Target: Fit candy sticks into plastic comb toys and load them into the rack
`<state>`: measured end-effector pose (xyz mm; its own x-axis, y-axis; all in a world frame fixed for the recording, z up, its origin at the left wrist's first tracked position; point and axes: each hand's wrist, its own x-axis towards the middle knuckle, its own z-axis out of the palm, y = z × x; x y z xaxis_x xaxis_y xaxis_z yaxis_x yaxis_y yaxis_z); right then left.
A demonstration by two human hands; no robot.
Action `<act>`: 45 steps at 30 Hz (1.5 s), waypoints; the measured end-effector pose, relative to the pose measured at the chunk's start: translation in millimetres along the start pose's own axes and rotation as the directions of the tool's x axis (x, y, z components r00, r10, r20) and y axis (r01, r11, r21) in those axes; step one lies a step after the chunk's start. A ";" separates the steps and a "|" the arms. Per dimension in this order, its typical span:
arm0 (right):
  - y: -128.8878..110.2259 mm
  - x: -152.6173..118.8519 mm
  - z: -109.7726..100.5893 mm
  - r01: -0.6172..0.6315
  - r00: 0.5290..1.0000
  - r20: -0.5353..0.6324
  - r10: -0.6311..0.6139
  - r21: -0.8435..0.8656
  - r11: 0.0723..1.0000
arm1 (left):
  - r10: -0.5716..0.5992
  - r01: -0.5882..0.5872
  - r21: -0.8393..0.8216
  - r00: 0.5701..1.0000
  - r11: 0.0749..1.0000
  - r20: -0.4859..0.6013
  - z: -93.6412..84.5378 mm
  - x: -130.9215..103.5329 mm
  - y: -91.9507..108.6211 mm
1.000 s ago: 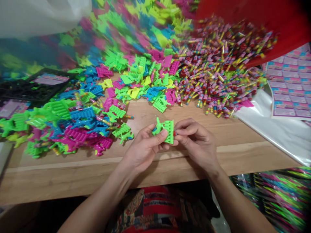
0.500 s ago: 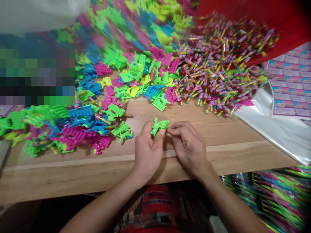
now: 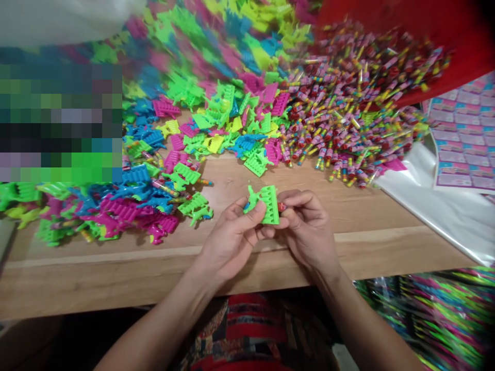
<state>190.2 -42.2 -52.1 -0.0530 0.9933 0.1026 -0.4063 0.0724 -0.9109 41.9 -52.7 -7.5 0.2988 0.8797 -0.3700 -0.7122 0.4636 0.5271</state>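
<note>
My left hand (image 3: 232, 234) is closed on a bright green plastic toy (image 3: 270, 205), thumb on top, with its ridged, comb-like side facing up. An animal-like shape stands out at the toy's left side, and a bit of blue shows beneath it. At the toy's right edge, my right hand (image 3: 312, 229) pinches a small tube (image 3: 281, 206); only its red end shows, the rest being hidden by the fingers and the toy. Whether the tube is inside the toy or just touching it, I cannot tell. Both hands are above the wooden table (image 3: 247, 260).
Green, blue and pink toys (image 3: 127, 206) lie heaped at left, some with tubes. Behind is a larger toy pile (image 3: 220, 113). Small pink-labelled tubes (image 3: 336, 118) spread at back right beside red material (image 3: 386, 31), printed label sheets (image 3: 464, 134) and a clear plastic bag (image 3: 433, 201).
The green toy has turned in my left hand, so more of its ridged side faces up. My right hand has stayed at its right edge, and the red end shows more clearly.
</note>
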 end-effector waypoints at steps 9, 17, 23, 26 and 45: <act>-6.7 -2.3 4.8 -0.098 0.995 0.009 0.098 0.157 0.983 | 0.031 -0.033 0.035 0.998 0.999 0.052 -0.4 -2.2 -1.1; -5.2 -4.9 3.5 -0.101 0.995 0.038 0.096 0.152 0.983 | 0.029 -0.033 0.065 0.998 0.997 0.055 1.1 -5.3 1.6; -0.6 -7.0 1.0 -0.063 0.997 0.048 0.060 0.078 0.995 | 0.038 -0.041 0.098 0.999 0.994 0.034 -1.0 -5.4 0.9; -3.6 -7.5 -6.8 -0.012 0.999 0.040 0.017 -0.124 0.992 | 0.049 -0.045 0.161 0.999 0.986 -0.022 -0.4 -5.9 0.7; -67.9 13.3 -186.1 0.023 0.923 0.028 -0.384 -1.000 -0.017 | 0.174 -0.091 0.214 0.895 0.973 -0.410 -0.5 9.6 15.7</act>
<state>386.9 -17.2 -63.3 0.0816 0.8863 0.4559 0.9176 0.1118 -0.3815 33.3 -37.0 -3.2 -0.1169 0.8249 -0.5530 -0.5842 0.3932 0.7100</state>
